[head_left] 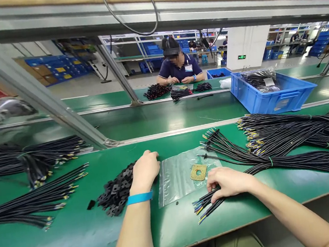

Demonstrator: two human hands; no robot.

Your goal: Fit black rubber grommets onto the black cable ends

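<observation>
Head view; clock directions were taken from the centre of the clear plastic bag [174,184], which lay flat on the green worktop [77,244].

Left hand [146,170]: positioned at 10 o'clock, beside the bag and over the near edge of a pile of black flat pieces [115,192]. The fingers were bent and their tips hidden; whether they pinched a piece could not be determined. The pile lay at 9 o'clock, with one loose piece [91,204] farther out.

Right hand [229,182]: positioned at 3 o'clock, thumb and fingers closed around several black cables [214,207]. Their coloured wire ends protruded at 5 o'clock. The tied cable bundle [300,164] extended towards 3 o'clock; its upper strands fanned out, several carrying dark pieces near their ends.

A yellowish square pad [198,172] with a central hole rested on the bag. Larger cable bundles [290,133] lay between 2 and 3 o'clock, below a blue bin [280,100] at 2 o'clock. A co-worker [180,70] sat at 12 o'clock, beyond the frame rail.
</observation>
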